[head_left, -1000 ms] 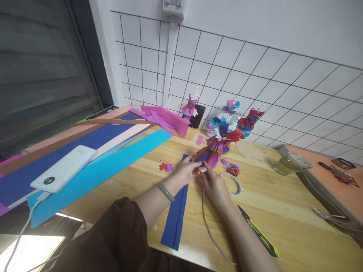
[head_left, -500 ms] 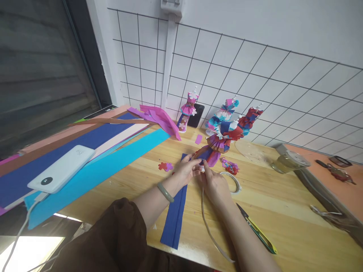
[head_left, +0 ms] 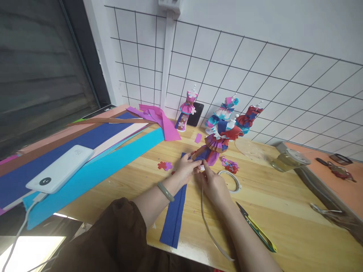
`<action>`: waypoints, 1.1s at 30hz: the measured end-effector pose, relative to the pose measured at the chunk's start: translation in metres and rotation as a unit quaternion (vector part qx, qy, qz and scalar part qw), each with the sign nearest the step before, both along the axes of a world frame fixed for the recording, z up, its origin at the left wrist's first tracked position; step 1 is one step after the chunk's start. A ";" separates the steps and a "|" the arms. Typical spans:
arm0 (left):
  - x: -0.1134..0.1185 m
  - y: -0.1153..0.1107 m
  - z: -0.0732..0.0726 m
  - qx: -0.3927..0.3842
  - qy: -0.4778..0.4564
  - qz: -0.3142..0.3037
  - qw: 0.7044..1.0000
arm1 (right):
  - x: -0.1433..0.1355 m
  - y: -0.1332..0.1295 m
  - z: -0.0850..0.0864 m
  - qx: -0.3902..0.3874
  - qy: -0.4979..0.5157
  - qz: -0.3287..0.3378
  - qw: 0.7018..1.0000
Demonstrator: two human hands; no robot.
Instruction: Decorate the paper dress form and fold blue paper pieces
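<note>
A mini dress-form mannequin in a ruffled paper dress (head_left: pixel 217 142) of purple, red and blue leans away from me, its white base toward my fingers. My left hand (head_left: pixel 185 168), with a bangle on the wrist, is closed on the dress's lower hem. Beside it my right hand (head_left: pixel 214 185) pinches the same hem near the base. From under the right hand a narrow beige strip (head_left: pixel 207 224) trails toward the table edge. A folded dark blue paper strip (head_left: pixel 172 223) lies beneath my left forearm. The exact fingertip contact is partly hidden.
Other dressed mannequins (head_left: pixel 187 109) stand at the wall grid by a phone (head_left: pixel 195 114). A tape roll (head_left: pixel 238 185), yellow-green scissors (head_left: pixel 259 232) and a lidded cup (head_left: pixel 290 160) are rightward. Paper flowers (head_left: pixel 164 165) lie left. Coloured paper sheets (head_left: pixel 113 158) carry a white power bank (head_left: pixel 61 168).
Both hands stay at the hem with only slight finger shifts. The loose end of the magenta paper at the back has flopped wider. The view has shifted slightly.
</note>
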State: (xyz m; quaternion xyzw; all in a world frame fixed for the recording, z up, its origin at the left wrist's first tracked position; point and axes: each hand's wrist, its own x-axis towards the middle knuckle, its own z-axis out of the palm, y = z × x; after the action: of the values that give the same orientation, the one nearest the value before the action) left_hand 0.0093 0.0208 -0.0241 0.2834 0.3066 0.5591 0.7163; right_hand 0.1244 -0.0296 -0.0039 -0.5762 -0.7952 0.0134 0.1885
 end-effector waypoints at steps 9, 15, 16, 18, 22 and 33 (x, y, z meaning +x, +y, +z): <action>0.001 -0.001 -0.001 0.032 -0.008 -0.016 0.999 | 0.000 0.002 0.008 -0.184 0.516 0.016 0.836; 0.000 -0.001 0.001 0.023 -0.008 -0.003 1.000 | 0.005 0.002 0.017 -0.200 0.622 0.011 0.757; 0.000 -0.002 0.002 0.020 -0.008 -0.002 1.000 | 0.006 0.002 0.017 -0.204 0.632 0.014 0.748; -0.001 -0.002 0.004 0.018 -0.008 -0.005 1.000 | 0.006 0.002 0.016 -0.217 0.645 0.023 0.732; -0.002 -0.004 0.004 0.026 -0.013 -0.014 0.999 | 0.004 0.003 0.014 -0.252 0.649 0.031 0.717; -0.002 -0.003 0.002 0.011 -0.019 -0.025 0.999 | 0.008 0.010 0.010 -0.305 0.730 0.032 0.611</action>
State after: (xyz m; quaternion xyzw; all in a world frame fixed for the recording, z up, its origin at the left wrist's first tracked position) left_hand 0.0071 0.0178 -0.0222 0.2880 0.2792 0.5496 0.7328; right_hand 0.1327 -0.0199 0.0063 -0.3741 -0.3623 0.6773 0.5196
